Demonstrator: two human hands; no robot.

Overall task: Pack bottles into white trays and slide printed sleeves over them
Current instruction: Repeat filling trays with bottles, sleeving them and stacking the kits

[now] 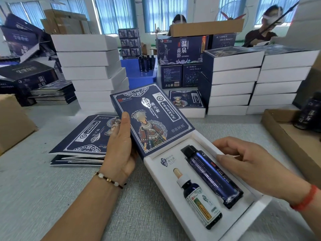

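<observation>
— Sliding the printed sleeve (pixel 152 117) over the white tray (pixel 205 221) on the tabletop (pixel 52 197), seen from our head camera: our left hand (pixel 119 150) grips the sleeve's edge, thumb on its face; our right hand (pixel 246 162) curls round the tray's far rim, steadying it.

— How do we do it well?

— We judge: keep the sleeve's mouth square to the tray's end, then push straight along its length.

— And the bottles?

— The tall bottle (pixel 213 176) and dropper bottle (pixel 198 197) lie side by side in the tray, caps pointing away from us toward the sleeve, long axes parallel to the tray's.
</observation>
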